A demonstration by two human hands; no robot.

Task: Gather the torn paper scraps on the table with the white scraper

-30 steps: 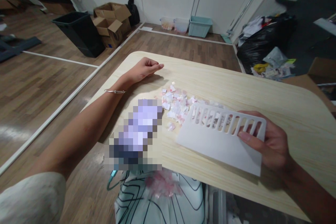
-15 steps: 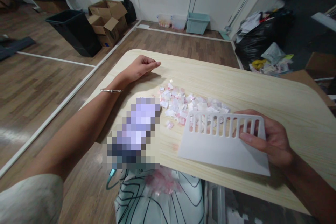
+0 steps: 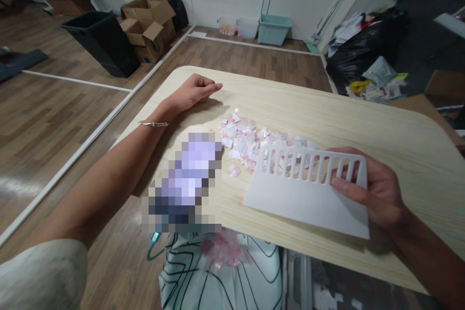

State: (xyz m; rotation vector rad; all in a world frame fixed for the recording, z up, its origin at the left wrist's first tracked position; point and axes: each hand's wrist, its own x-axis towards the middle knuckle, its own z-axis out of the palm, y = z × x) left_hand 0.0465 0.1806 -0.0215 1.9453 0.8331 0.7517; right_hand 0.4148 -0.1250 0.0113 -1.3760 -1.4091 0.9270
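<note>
My right hand [image 3: 381, 189] grips a white slotted plastic scraper [image 3: 305, 201] by its right end, thumb on the near face. The scraper is tilted above the table, its slotted edge overlapping the near side of a heap of small clear packets [image 3: 243, 140] with white and pink bits. Whether it touches them I cannot tell. On the far left of the tabletop rests my left hand [image 3: 198, 92], fingers curled in and thumb laid along them, with nothing seen in it. A blurred-out phone-like object [image 3: 192, 169] lies between my left forearm and the heap.
Pink packets [image 3: 223, 249] lie on patterned cloth [image 3: 181, 281] below the near edge of the pale wooden table [image 3: 363, 116]. A cable [image 3: 152, 247] hangs beside it. On the floor stand a black bin [image 3: 103, 43], cardboard boxes [image 3: 148, 34], plastic tubs [image 3: 274, 29] and black bags [image 3: 352, 63].
The scraper has risen slightly and shifted a little left in my right hand. My left hand and the heap of packets look unmoved.
</note>
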